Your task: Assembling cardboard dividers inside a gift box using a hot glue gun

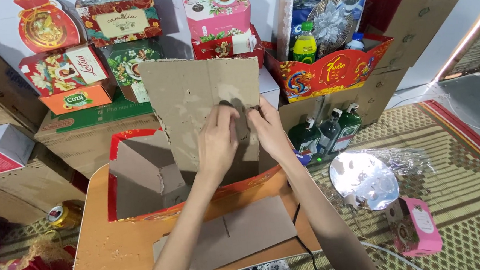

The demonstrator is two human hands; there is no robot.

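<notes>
Both my hands hold up a torn brown cardboard sheet (194, 93) above an open red gift box (122, 174) with a cardboard lining. My left hand (218, 141) grips the sheet's right part from the front. Beside it, my right hand (268, 129) pinches the sheet's right edge. A small dark thing shows between my fingers; I cannot tell what it is. The box stands on a low wooden table (106, 251), and a second flat cardboard piece (239, 233) lies in front of it.
Stacked gift boxes (67, 67) and cartons line the back wall. A red gift basket (329, 70) with a green bottle sits at right, three dark bottles (327, 133) below it. On the woven mat lie crumpled cellophane (365, 180) and a pink box (417, 227). A can (63, 214) lies at left.
</notes>
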